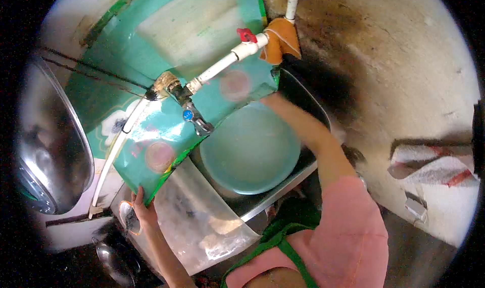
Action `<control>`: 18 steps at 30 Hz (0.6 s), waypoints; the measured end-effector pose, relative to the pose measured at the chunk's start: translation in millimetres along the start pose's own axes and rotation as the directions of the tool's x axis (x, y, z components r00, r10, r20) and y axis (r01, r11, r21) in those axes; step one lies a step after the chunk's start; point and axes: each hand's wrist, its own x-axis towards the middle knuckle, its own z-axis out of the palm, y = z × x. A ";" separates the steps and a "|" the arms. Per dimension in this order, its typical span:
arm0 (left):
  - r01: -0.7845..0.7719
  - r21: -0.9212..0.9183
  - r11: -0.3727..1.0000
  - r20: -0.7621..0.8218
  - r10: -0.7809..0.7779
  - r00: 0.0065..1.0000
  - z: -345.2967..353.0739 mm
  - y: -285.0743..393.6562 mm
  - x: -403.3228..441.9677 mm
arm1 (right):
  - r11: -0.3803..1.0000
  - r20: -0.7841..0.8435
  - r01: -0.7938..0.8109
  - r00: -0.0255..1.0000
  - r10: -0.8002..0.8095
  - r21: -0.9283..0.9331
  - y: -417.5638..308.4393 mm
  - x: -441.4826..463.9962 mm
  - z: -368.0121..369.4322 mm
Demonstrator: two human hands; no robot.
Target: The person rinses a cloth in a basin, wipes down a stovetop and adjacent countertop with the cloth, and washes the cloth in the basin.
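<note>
A glossy green plastic sheet [212,106] with flower prints stands behind the tap [194,118] and white pipe [217,73]. My left hand [143,208] is at its lower left corner, fingers closed on the edge. My right hand [270,101] reaches over the basin to the sheet's lower right corner, touching or very close to it; its fingers are blurred and partly hidden. Below the tap, a pale turquoise basin [250,151] of cloudy water rests in a dark metal sink [308,103].
A metal drainboard [202,217] lies left of the basin. An orange cloth [282,39] wraps the pipe near a red valve handle [246,35]. Large steel bowls [55,136] stand at far left. A striped towel [432,164] hangs at right. Dark cords [96,70] cross the sheet.
</note>
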 end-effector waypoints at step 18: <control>-0.016 -0.129 0.991 0.112 0.030 0.993 4.8 -34.5 13.5 | 0.664 0.298 -0.108 0.833 0.467 -0.740 48.2 -172.4 -123.5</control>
